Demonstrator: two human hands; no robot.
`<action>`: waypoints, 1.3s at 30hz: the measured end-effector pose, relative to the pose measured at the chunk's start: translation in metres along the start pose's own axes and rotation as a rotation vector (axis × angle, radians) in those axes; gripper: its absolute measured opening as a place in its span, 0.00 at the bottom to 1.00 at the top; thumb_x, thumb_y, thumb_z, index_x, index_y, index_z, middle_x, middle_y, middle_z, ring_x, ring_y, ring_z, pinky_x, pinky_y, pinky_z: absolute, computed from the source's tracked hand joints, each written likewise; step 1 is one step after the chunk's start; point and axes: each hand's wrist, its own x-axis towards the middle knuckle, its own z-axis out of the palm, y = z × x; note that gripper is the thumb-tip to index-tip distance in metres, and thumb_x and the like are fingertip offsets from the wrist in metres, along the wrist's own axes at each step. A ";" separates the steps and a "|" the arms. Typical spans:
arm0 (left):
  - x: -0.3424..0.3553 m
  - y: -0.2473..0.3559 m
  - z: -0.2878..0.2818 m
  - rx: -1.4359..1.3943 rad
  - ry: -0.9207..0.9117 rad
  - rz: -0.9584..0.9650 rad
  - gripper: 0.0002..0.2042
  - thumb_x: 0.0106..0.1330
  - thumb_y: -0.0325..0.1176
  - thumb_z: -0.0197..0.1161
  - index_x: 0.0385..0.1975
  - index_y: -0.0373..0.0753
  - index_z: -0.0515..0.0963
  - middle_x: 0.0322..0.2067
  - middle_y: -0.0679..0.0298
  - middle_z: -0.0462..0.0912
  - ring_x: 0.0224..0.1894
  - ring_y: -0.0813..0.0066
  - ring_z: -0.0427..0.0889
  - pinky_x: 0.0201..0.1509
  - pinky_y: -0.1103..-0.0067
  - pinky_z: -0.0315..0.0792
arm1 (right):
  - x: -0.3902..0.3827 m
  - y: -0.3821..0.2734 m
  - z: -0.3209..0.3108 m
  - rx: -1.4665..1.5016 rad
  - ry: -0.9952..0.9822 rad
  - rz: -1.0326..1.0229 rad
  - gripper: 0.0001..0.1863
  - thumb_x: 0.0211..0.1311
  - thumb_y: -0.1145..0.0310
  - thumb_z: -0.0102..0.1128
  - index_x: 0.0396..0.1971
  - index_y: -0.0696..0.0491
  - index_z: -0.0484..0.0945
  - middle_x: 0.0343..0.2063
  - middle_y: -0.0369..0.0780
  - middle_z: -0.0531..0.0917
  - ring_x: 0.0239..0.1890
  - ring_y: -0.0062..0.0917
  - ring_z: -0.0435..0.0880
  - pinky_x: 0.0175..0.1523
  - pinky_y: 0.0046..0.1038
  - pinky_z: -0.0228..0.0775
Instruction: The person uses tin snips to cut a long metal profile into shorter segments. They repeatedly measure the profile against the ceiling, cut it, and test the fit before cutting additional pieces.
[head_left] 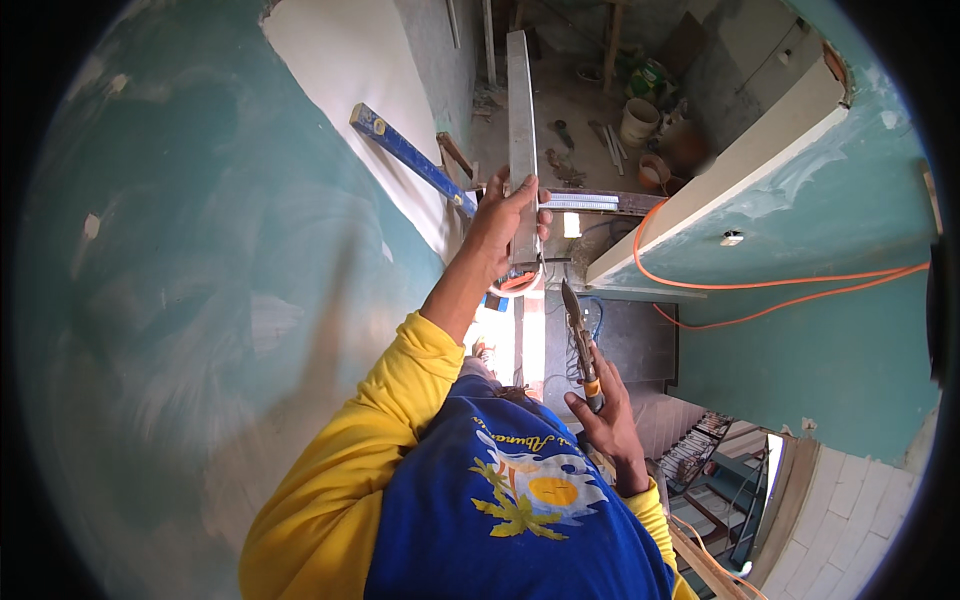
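Note:
My left hand [505,220] is wrapped round a long grey metal channel [521,100], which runs upright through the middle of the view. In my right hand [610,420] are metal snips [581,345] with yellow-and-black grips, their jaws pointing up just below the channel's lower end. A blue spirit level [400,150] slants against the white patch of wall beside my left hand. Perforated metal strips [578,201] lie across behind the channel.
Green walls [160,260] flank me. A white ledge [730,170] and looped orange cable [770,284] are at the right. Beyond are buckets [638,122] and scattered debris on a rough floor [560,100]. A stair railing [710,480] and tiled surface [835,510] show at lower right.

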 end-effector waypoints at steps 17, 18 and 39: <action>-0.009 -0.001 0.023 -0.104 -0.176 0.062 0.26 0.80 0.47 0.61 0.72 0.62 0.58 0.39 0.62 0.73 0.28 0.76 0.75 0.33 0.74 0.75 | -0.001 -0.024 0.009 0.084 -0.042 0.113 0.44 0.68 0.63 0.70 0.80 0.55 0.59 0.65 0.53 0.76 0.68 0.46 0.76 0.73 0.41 0.66; -0.009 -0.001 0.023 -0.105 -0.179 0.058 0.26 0.80 0.48 0.61 0.72 0.62 0.58 0.39 0.63 0.72 0.29 0.76 0.75 0.33 0.73 0.76 | -0.001 -0.024 0.010 0.100 -0.036 0.117 0.44 0.68 0.63 0.70 0.80 0.56 0.59 0.65 0.53 0.76 0.68 0.46 0.76 0.73 0.41 0.65; -0.004 -0.001 -0.014 -0.326 -0.251 -0.106 0.18 0.82 0.58 0.53 0.57 0.54 0.65 0.38 0.63 0.73 0.32 0.76 0.73 0.35 0.77 0.72 | -0.002 -0.030 0.030 0.155 -0.025 0.125 0.43 0.68 0.63 0.70 0.79 0.57 0.60 0.64 0.52 0.78 0.68 0.44 0.77 0.73 0.40 0.64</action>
